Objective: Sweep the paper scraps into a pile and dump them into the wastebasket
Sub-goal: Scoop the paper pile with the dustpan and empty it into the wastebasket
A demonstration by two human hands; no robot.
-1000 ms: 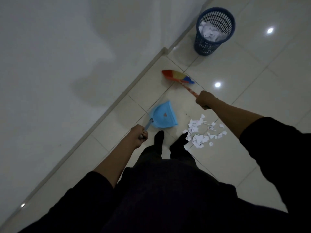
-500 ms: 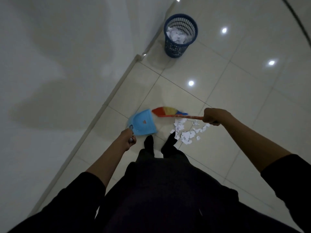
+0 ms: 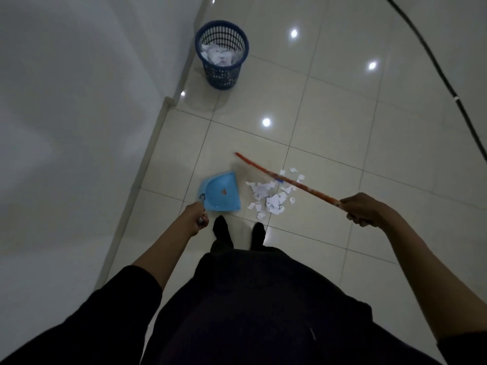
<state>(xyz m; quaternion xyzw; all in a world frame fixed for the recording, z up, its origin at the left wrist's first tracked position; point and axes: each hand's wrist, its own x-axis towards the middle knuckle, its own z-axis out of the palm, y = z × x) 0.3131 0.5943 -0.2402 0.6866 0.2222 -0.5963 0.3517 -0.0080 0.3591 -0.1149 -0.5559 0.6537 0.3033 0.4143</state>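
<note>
On the glossy tiled floor (image 3: 329,106), we are gripping the broom (image 3: 287,180) in our closed right hand (image 3: 365,209) and the blue dustpan (image 3: 222,192) in our closed left hand (image 3: 196,218), the paper scraps (image 3: 271,194) lying between them, just right of the pan.

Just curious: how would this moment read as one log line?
left hand grips dustpan | right hand grips broom | paper scraps on floor | wastebasket part-filled
</note>
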